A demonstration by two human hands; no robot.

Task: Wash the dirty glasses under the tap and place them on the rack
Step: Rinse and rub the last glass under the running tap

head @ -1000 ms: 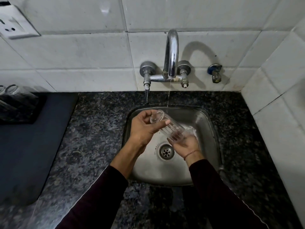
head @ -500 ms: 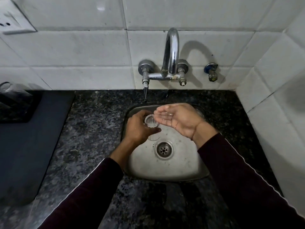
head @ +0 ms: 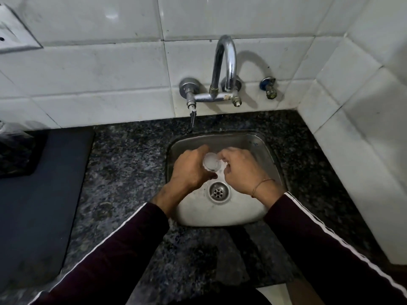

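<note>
A clear glass [head: 211, 163] stands upright over the steel sink [head: 274, 155], its mouth facing up at me. My left hand [head: 189, 170] grips it round the side from the left. My right hand [head: 242, 170] is beside it on the right, palm down, its curled fingertips on the glass's rim. The chrome tap [head: 224, 62] arches from the tiled wall above the sink; I cannot tell whether water is running. At the far left edge stands the black rack [head: 19, 150], with clear glassware only partly in view.
Dark speckled granite counter [head: 127, 172] surrounds the sink. A dark mat [head: 39, 205] lies on its left part under the rack. The drain [head: 218, 191] sits below my hands. A wall socket [head: 15, 36] is upper left, a small valve [head: 269, 88] right of the tap.
The glass went from tilted between both hands to upright in my left hand. My right hand let go, turned palm up under the spout, then came back palm down to the rim.
</note>
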